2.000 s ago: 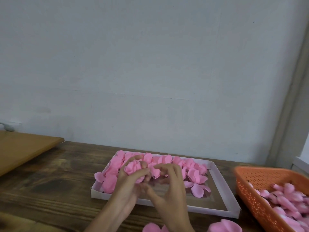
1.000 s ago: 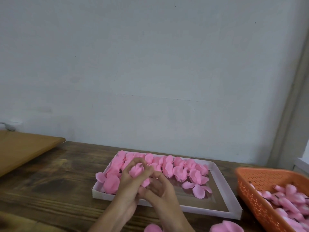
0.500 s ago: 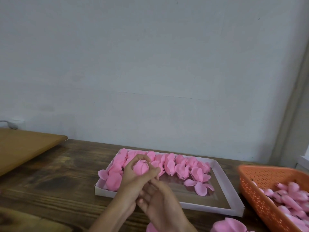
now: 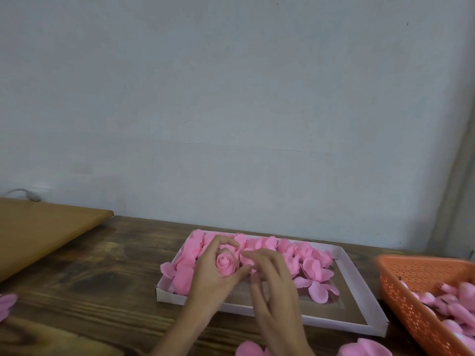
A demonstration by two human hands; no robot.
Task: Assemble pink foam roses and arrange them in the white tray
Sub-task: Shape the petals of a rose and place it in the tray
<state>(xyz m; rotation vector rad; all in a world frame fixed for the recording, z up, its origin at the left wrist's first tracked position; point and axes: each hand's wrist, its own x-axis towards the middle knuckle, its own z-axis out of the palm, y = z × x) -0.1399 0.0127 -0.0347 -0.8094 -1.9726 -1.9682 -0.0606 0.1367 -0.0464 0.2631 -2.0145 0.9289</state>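
- Since half a second ago the right hand (image 4: pixel 275 283) has come up from under the left hand (image 4: pixel 213 276) and now sits just beside it, back to the camera. The small pink foam rose (image 4: pixel 225 263) has turned so that its spiral centre faces up.
- The left hand grips the rose, with thumb and forefinger curled in a ring round its outer petals, and holds it above the near-left part of the shallow white cardboard tray (image 4: pixel 334 323).
- The right hand's fingers are loosely spread and lightly bent, with nothing plainly in their grasp. Their tips lie close to the rose's right side, but blur hides whether they touch it.
- The tray lies on the dark, grainy wooden tabletop (image 4: pixel 102 273). Pink foam petals and flowers (image 4: pixel 312 268) crowd its far side and left end, and a few hang over the left wall. Its brown bottom shows bare at the near right.
- An orange perforated plastic basket (image 4: pixel 421 268) stands right of the tray, apart from it, and holds pink foam buds (image 4: pixel 460 307).
- Loose pink petals (image 4: pixel 249 349) lie on the tabletop at the lower edge of the view, and another pink piece (image 4: pixel 6 301) lies at the far left.
- A lighter brown wooden board (image 4: pixel 38 227) lies at the left, beside a pale grey wall (image 4: pixel 231 98).
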